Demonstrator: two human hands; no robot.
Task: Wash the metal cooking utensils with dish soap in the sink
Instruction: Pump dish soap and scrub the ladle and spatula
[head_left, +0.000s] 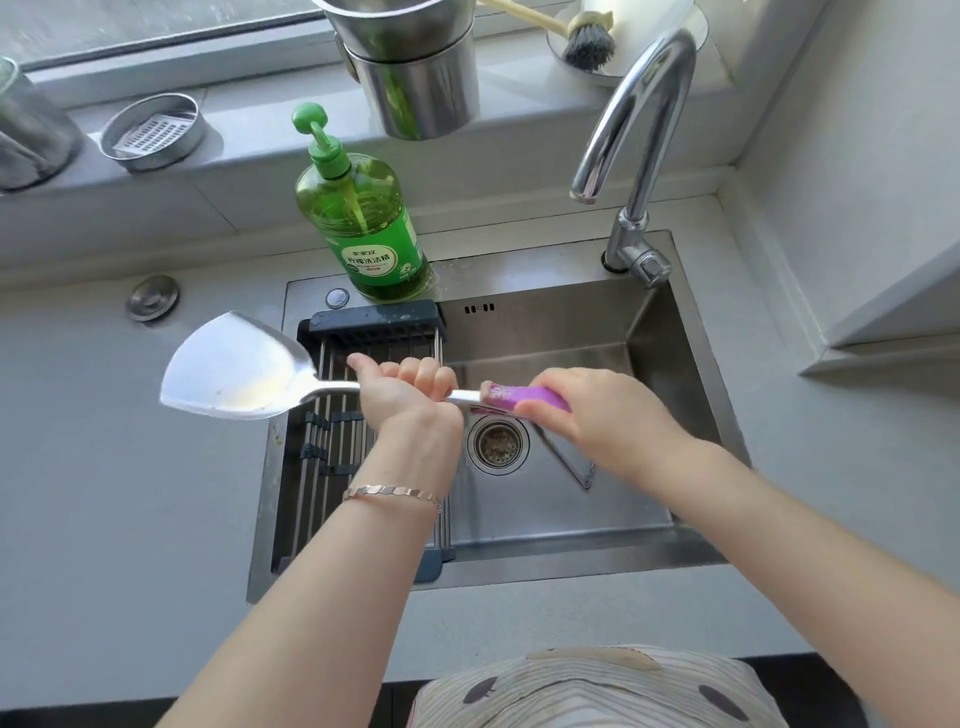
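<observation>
Striped garment (597, 686): nearest to me, below both forearms.
Bracelet (392, 493): on my left wrist, just behind the hand.
Left hand (405, 389): fingers curled round the bare metal shaft of the spatula, clamped on it.
Right hand (597, 410): closed round the purple handle (519, 397), back of the hand upward; the two hands sit near each other on the same tool, not touching.
Spatula (234, 369): held level in the air above the sink; its broad blade juts out left of my left hand, over the counter edge.
Sink (649, 322): steel basin directly beneath both hands.
Drain strainer (497, 441): on the basin floor, below the gap between my hands.
Wire rack (374, 319): spans the basin's left part, under my left hand.
Dish soap bottle (363, 223): green pump bottle, upright on the sink rim beyond my left hand.
Faucet (639, 119): curved spout beyond my right hand.
Steel canisters (415, 78): stacked on the sill, farther than the bottle.
Brush (587, 44): on the sill, farthest beyond my right hand.
</observation>
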